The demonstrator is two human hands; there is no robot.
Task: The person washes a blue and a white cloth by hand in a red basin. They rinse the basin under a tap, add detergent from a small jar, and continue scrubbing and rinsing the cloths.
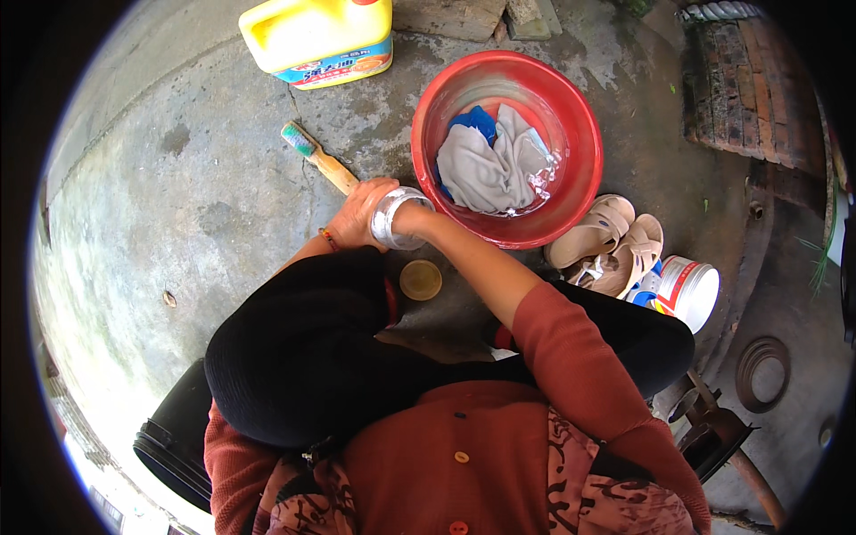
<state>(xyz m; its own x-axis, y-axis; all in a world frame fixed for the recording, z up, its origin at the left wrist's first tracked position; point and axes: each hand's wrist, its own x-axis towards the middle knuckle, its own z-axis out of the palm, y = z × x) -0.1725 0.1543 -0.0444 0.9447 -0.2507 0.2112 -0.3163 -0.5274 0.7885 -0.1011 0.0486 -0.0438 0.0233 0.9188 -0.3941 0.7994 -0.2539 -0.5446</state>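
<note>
My left hand (pixel 358 212), with a beaded bracelet at the wrist, grips a clear plastic jar (pixel 394 195) from outside. My right hand (pixel 409 219) reaches into the mouth of that jar, and its fingers are hidden. A round yellowish lid or dish (pixel 420 279) lies on the concrete just below the jar. Beyond my left hand is a wooden scrub brush (pixel 328 164) with green and white bristles turned up. To the right stands a red plastic basin (pixel 580 100) holding a grey cloth (pixel 478 170), a blue cloth (pixel 476 120) and some sudsy water.
A yellow detergent jug (pixel 321 40) stands at the back left. Right of the basin are beige sandals (pixel 622 234) and a white tub (pixel 692 294) on its side. Bricks (pixel 742 93) rise at the upper right; a wooden block (pixel 448 17) lies behind the basin.
</note>
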